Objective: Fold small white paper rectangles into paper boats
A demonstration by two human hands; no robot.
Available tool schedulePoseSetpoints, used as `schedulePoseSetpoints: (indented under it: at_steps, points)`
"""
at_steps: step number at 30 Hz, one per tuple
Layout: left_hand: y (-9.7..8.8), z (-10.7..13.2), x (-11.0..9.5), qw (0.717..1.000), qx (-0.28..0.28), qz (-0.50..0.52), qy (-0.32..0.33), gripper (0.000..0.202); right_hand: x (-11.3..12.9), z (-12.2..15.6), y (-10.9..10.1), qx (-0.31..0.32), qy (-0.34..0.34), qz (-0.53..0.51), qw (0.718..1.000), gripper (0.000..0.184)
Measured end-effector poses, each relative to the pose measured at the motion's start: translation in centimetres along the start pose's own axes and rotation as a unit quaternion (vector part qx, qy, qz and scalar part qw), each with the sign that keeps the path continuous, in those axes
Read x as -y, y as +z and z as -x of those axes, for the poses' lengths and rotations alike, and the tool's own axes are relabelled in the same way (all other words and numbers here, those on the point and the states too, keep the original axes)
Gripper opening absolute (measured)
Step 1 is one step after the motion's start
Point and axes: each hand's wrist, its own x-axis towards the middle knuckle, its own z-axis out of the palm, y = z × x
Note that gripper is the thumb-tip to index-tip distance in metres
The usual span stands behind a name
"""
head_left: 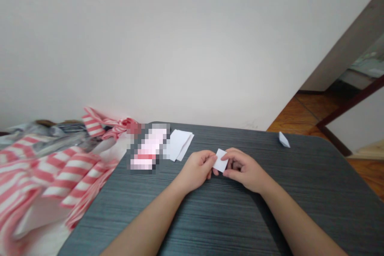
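A small folded white paper (221, 160) is pinched between both of my hands above the dark grey table (210, 216). My left hand (196, 169) grips its left edge with curled fingers. My right hand (243, 169) holds its right side, thumb under and fingers closed over it. Both forearms rest on the tabletop.
A stack of white paper sheets (180, 144) lies beyond my left hand, beside a blurred pink and white object (148, 148). A small folded white paper piece (283, 140) sits at the far right of the table. Red-and-white striped plastic bags (54, 176) lie to the left. A wall stands behind.
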Motion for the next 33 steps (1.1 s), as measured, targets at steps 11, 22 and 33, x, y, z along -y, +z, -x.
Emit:
schedulePoseSetpoints:
  at_steps: [11, 22, 33]
  points:
    - [0.0, 0.2, -0.3, 0.999, 0.009, -0.05, 0.0, 0.036, 0.7, -0.2, -0.2, -0.001, -0.033, 0.07, 0.997, 0.006]
    - [-0.2, 0.5, -0.9, 0.992, 0.025, -0.12, 0.04, 0.039, 1.7, -0.7, 0.2, -0.043, -0.073, 0.169, 0.982, 0.015]
    - [-0.1, 0.5, -0.9, 0.994, 0.027, -0.098, 0.027, 0.037, 1.2, -0.5, -0.1, -0.086, -0.097, 0.184, 0.974, 0.012]
